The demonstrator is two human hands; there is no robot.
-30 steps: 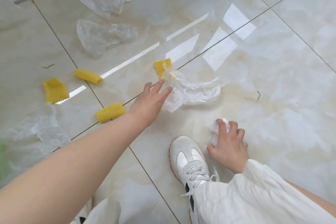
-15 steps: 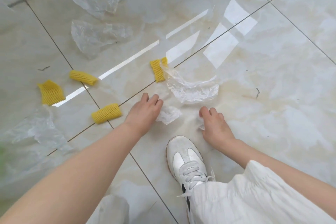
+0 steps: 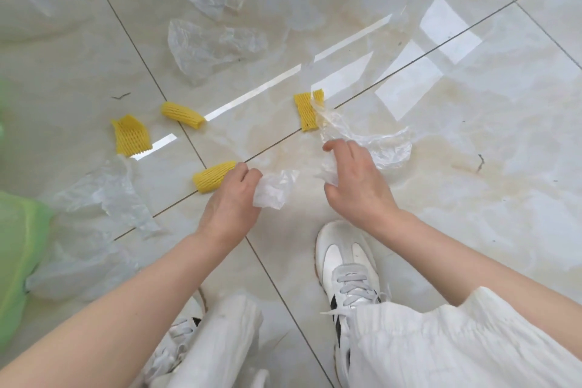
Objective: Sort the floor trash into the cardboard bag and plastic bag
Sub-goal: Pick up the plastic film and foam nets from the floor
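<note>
Left hand (image 3: 231, 198) pinches crumpled clear plastic scrap (image 3: 273, 190) at fingertips, just above floor tile (image 3: 472, 167). Right hand (image 3: 356, 181) curled round second small plastic wad (image 3: 327, 171), grip partly hidden, likely pinched. Larger clear wrapper (image 3: 378, 145) lies just beyond right hand. Yellow foam net (image 3: 212, 180) beside left hand.

An indoor room, likely a home: glossy marble-look floor tiles (image 3: 472, 167) with grout lines.

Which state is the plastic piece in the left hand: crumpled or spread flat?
Crumpled. The left hand pinches the plastic piece by one edge; it hangs bunched and creased off the floor tile, not laid out.
</note>
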